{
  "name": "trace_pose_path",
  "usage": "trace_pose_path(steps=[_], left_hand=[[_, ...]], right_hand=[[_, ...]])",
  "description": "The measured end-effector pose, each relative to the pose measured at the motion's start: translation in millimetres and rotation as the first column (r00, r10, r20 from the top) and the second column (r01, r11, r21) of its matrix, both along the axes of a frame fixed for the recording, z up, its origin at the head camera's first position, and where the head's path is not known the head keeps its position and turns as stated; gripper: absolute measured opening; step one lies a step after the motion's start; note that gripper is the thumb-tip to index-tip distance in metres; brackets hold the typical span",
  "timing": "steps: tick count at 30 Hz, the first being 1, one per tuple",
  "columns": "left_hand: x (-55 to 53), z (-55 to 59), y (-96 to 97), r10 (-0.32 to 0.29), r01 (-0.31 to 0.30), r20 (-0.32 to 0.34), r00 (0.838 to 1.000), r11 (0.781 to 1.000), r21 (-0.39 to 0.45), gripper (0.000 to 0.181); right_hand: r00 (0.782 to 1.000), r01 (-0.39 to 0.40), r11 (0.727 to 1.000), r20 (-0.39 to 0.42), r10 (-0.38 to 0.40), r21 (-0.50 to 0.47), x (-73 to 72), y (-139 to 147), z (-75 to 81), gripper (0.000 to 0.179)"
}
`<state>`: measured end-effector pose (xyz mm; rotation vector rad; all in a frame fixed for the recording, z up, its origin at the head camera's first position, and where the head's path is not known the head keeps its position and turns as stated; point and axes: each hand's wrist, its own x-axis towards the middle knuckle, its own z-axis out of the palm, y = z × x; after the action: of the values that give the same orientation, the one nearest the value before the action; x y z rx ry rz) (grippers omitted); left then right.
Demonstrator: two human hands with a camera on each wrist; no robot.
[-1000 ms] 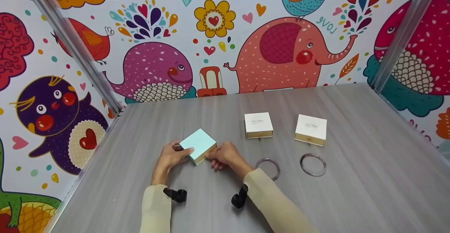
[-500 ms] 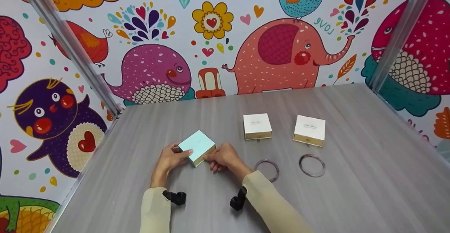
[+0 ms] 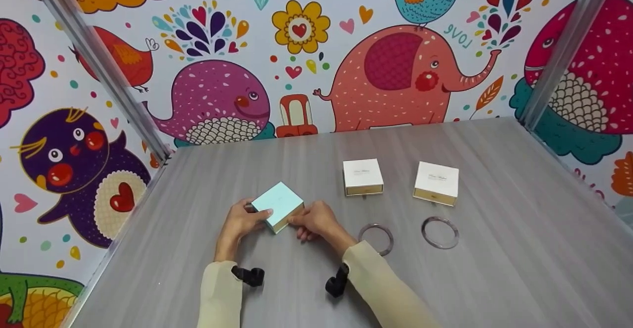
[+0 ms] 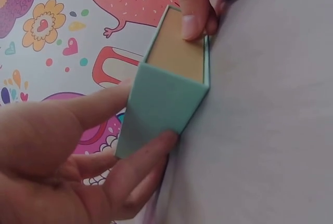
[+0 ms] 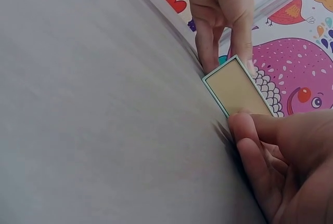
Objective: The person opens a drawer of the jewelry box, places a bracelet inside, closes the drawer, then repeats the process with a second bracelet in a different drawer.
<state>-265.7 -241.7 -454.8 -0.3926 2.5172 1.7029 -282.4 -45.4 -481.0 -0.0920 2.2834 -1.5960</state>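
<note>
A mint-green drawer-style gift box point(image 3: 278, 202) sits turned at an angle on the table, left of centre. My left hand point(image 3: 243, 220) grips its left corner, thumb on the lid and fingers along the side, as the left wrist view also shows on the green wall point(image 4: 156, 102). At the tan drawer front point(image 5: 238, 86), my right hand point(image 3: 319, 219) pinches the lower edge between thumb and forefinger, other fingers curled. Those fingertips hide whatever they pinch there. The drawer front stands level with the sleeve's rim.
Two white boxes with tan fronts, a nearer-to-centre white box point(image 3: 363, 173) and a right white box point(image 3: 437, 179), stand behind. Before them lie a purplish bangle point(image 3: 390, 236), partly behind the right forearm, and a second bangle point(image 3: 440, 232). A patterned wall point(image 3: 306, 70) bounds the grey table point(image 3: 519, 249).
The head view shifts very slightly. Both hands and the mint-green box keep their places.
</note>
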Motion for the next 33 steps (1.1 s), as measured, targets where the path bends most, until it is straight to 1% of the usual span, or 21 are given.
trace_pose_path(steps=[8,10,13,16,20,23,26,29,31,33], left_hand=[[3.3,2.7,1.7,0.012,-0.012,0.008,1.0,0.999,-0.052,0.058],[4.2,3.8,2.1,0.014,-0.013,0.017,1.0,0.996,-0.085,0.059],[5.8,7.1,4.8,0.023,-0.02,0.017,1.0,0.986,-0.166,0.062],[7.0,11.1,10.4,0.029,-0.031,-0.013,1.0,0.957,-0.288,0.063],[10.5,18.3,20.8,0.034,-0.066,-0.082,0.996,0.905,-0.42,0.056],[13.2,21.9,26.1,0.042,-0.096,-0.126,0.991,0.879,-0.466,0.05],[15.3,22.8,28.3,0.049,-0.116,-0.143,0.988,0.854,-0.507,0.047],[17.3,22.8,28.7,0.049,-0.122,-0.149,0.988,0.834,-0.538,0.045],[17.5,23.7,28.4,0.042,-0.125,-0.161,0.986,0.823,-0.554,0.044],[16.5,25.1,28.2,0.033,-0.122,-0.167,0.985,0.822,-0.556,0.043]], right_hand=[[1.0,-0.009,1.0,0.005,0.009,0.01,1.9,0.9,-0.9,0.021],[1.0,-0.017,1.0,0.01,0.017,-0.001,2.1,1.4,-0.7,0.021],[1.0,-0.027,1.0,0.012,0.027,-0.013,2.0,2.4,-0.1,0.02],[0.999,-0.036,0.999,0.023,0.037,-0.017,1.5,3.9,0.8,0.02],[0.998,-0.052,0.998,0.046,0.053,-0.02,3.3,6.9,4.3,0.018],[0.996,-0.073,0.997,0.056,0.074,-0.012,4.5,10.5,8.6,0.013],[0.993,-0.109,0.994,0.048,0.108,0.018,4.9,16.0,11.8,0.011],[0.99,-0.138,0.989,0.025,0.137,0.054,6.6,23.4,14.8,0.012],[0.989,-0.148,0.986,0.005,0.148,0.071,7.6,28.3,17.2,0.014],[0.989,-0.147,0.986,-0.02,0.149,0.085,8.3,33.1,20.0,0.013]])
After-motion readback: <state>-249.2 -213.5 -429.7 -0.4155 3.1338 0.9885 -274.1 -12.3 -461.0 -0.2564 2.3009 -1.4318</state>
